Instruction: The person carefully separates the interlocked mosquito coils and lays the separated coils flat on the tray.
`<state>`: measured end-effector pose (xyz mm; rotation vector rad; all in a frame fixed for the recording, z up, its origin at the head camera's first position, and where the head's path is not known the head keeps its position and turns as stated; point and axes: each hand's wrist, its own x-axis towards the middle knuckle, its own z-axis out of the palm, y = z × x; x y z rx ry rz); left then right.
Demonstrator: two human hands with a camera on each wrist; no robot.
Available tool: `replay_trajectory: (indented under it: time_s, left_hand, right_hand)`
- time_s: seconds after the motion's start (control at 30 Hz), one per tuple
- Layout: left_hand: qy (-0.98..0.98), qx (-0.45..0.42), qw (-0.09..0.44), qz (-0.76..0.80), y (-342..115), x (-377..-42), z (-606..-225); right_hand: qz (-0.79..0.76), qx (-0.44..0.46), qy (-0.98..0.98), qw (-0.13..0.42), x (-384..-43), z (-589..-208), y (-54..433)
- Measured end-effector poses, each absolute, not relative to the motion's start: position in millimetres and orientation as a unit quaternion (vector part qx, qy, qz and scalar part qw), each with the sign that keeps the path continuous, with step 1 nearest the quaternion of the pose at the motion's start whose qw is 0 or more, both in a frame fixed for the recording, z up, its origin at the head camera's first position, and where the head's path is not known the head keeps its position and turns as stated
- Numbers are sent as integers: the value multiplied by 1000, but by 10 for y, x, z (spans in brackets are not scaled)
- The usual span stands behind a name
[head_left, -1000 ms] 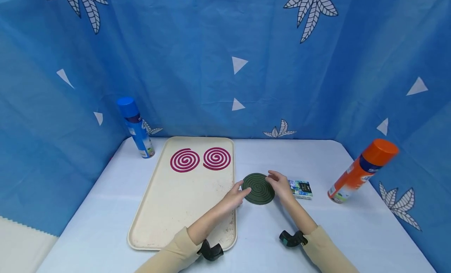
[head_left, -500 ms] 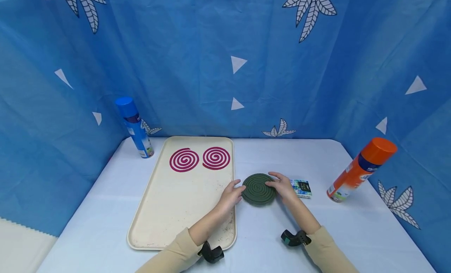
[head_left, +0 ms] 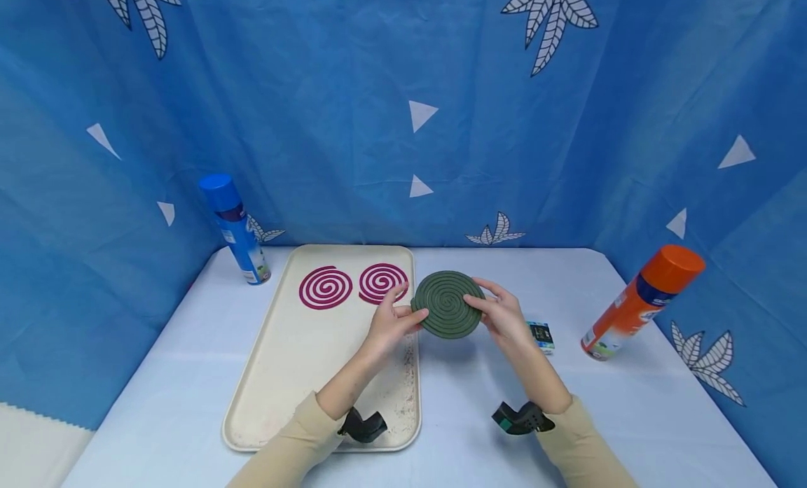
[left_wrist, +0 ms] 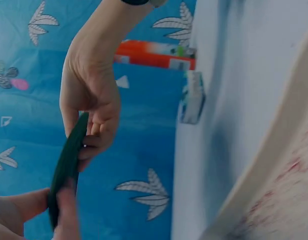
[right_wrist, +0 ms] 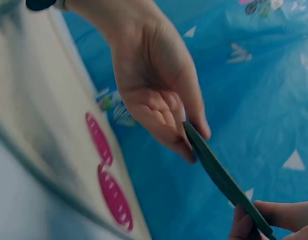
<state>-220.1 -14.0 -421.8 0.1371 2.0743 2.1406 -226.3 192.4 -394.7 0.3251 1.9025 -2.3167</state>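
A green mosquito coil (head_left: 447, 304), a flat tightly wound disc, is held up off the table between both hands. My left hand (head_left: 386, 327) pinches its left edge, thumb on the near face. At the opposite edge, my right hand (head_left: 504, 318) pinches it with thumb on top and fingers behind. Seen edge-on in the left wrist view, the coil (left_wrist: 66, 167) looks thin and tilted. Two magenta mosquito coils, one on the left (head_left: 325, 288) and one on the right (head_left: 382, 283), lie side by side at the back of a cream tray (head_left: 284, 376).
A blue spray can (head_left: 235, 229) stands behind the tray on the left. An orange spray can (head_left: 643, 302) is on the right. A small patterned box (head_left: 541, 336) lies partly hidden behind the right forearm. Blue curtain (head_left: 353, 124) surrounds the white table (head_left: 479, 432).
The green mosquito coil was flat on the table and is now raised, tilted and shifted slightly left. Both hands closed on its edges and rose with it. The head view has shifted slightly.
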Motion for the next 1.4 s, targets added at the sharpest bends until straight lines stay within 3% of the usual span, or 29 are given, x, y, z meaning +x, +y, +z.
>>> replay_trajectory:
  time_s: [0.17, 0.37, 0.63, 1.1, 1.4]
  left_hand:
    - [655, 49, 11, 754, -322, -2213, -3921]
    - [657, 70, -1, 750, -473, -2149, -3683]
    - [788, 144, -93, 592, -448, -2025, -3652]
    - [818, 185, -110, 533, -357, -1954, -3660]
    - [799, 140, -137, 568, -397, -2012, -3700]
  right_hand:
    - [-791, 54, 604, 75, -2205, -3717, 1692]
    - [-793, -4, 606, 70, -2090, -3508, 1510]
    - [-815, -7, 577, 63, -1994, -3465, 1454]
    - [-830, -36, 549, 89, -1903, -3457, 1426]
    - [-841, -60, 528, 103, -1905, -3460, 1455]
